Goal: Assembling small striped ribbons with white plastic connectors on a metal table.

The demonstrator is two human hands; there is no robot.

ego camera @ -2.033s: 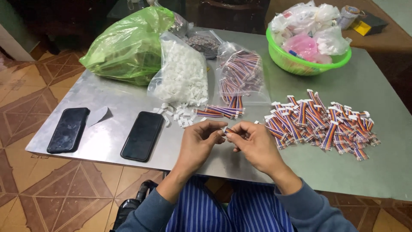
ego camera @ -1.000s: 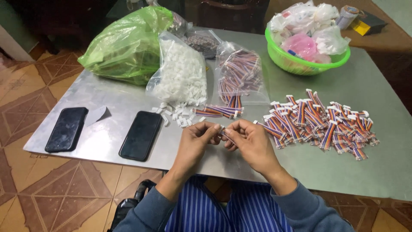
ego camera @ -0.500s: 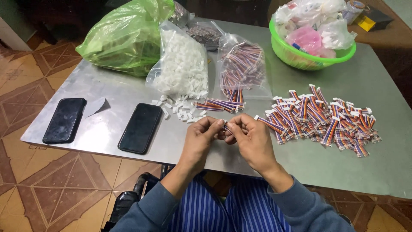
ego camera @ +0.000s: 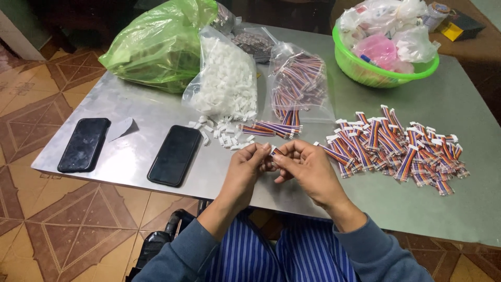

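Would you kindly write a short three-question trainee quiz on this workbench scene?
1. True or false: both hands pinch one striped ribbon cable piece between them.
2. How many dark phones lie on the metal table?
3. The loose pile of finished cable pieces lies beside which hand: A left, B right?

Key: 1 true; 2 two; 3 B.

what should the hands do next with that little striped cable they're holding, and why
Probably press the ends together until seated. Both hands, left hand and right hand, pinch one striped ribbon cable between the fingertips above the table edge. It looks not yet finished: the pile of cables with white ends lies to the right, loose white connectors just ahead.
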